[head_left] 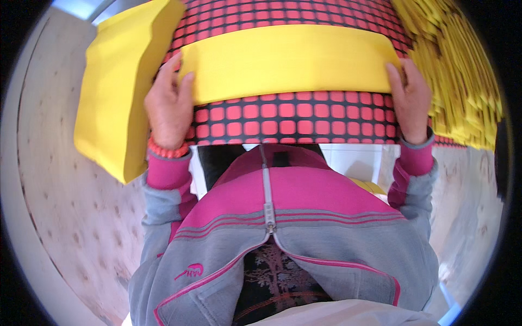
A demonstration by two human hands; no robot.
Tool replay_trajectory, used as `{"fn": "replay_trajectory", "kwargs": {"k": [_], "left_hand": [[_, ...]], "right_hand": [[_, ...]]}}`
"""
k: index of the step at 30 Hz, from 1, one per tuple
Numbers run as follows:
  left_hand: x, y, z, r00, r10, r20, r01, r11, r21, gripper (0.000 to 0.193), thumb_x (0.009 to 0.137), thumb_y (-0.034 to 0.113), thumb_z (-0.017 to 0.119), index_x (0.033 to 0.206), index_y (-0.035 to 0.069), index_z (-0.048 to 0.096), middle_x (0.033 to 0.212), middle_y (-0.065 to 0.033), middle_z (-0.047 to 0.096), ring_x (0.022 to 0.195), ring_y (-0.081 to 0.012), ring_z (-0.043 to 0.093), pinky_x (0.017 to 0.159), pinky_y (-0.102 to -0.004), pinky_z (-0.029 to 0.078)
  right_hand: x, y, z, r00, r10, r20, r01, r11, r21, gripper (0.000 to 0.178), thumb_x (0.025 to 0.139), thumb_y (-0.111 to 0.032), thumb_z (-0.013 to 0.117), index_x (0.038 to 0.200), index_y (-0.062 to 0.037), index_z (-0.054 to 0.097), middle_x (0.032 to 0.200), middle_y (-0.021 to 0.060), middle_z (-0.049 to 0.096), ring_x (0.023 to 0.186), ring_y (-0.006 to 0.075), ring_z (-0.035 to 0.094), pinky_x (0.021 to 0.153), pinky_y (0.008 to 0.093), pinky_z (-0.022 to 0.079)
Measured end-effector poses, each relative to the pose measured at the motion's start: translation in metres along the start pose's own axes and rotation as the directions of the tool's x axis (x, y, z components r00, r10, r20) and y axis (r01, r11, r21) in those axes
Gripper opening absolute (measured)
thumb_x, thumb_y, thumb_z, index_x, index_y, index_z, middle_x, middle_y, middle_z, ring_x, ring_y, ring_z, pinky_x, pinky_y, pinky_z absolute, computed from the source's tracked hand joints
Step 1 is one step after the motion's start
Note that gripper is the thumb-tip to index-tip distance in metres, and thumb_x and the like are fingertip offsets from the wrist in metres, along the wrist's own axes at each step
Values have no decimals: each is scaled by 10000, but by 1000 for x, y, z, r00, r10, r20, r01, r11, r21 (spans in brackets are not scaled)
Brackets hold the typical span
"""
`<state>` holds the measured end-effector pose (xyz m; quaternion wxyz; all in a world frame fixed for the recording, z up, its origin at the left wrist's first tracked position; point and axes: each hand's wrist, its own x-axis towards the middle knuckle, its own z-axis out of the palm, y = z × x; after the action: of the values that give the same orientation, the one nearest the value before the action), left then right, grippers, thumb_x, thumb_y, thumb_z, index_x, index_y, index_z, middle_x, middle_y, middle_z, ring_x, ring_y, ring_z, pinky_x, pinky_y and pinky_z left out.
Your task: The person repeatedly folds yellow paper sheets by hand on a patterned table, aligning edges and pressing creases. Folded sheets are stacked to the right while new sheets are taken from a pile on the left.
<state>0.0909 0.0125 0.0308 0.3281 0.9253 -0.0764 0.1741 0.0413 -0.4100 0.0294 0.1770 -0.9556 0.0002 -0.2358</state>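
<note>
A long, flat yellow folded strip (288,61) lies crosswise in front of me, smooth like cloth or paper. My left hand (169,106) is closed on its left end, with the thumb on the near side and the fingers toward the far side. At the other end my right hand (409,95) grips the right edge between thumb and fingers. Some of my right fingers are hidden behind the strip's corner. Under the strip is a surface covered in red squares with a black grid (283,117).
A thick yellow folded stack or bundle (111,92) stands at the left, close to my left hand, overhanging the cover's side. On the right, a tall pile of several yellow folded pieces (459,81) reaches the near edge. The pale floor (70,217) shows stains.
</note>
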Motion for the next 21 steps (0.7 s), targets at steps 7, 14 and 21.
{"fn": "replay_trajectory", "kwargs": {"k": [7,14,21], "left_hand": [[2,6,4,997,78,6,-78,989,126,382,968,74,649,1345,13,633,1069,-148,733,707,-196,608,699,-317,518],[4,1,7,992,124,-2,-122,979,166,381,966,59,636,1344,11,632,1111,-179,730,775,-256,667,753,-345,540],[3,2,6,998,54,10,-55,985,162,369,941,58,658,1308,22,650,793,-137,643,673,-257,628,663,-370,513]], "right_hand": [[0,8,4,990,141,-14,-136,972,193,268,977,-252,668,1153,-50,651,771,136,641,696,305,640,625,400,479],[1,6,4,993,105,-47,-98,985,143,317,963,-190,684,1247,-60,633,735,127,613,648,290,605,608,403,469],[2,7,8,995,75,-70,-65,990,126,344,964,-190,682,1278,-62,625,728,122,591,646,295,594,611,401,469]]}}
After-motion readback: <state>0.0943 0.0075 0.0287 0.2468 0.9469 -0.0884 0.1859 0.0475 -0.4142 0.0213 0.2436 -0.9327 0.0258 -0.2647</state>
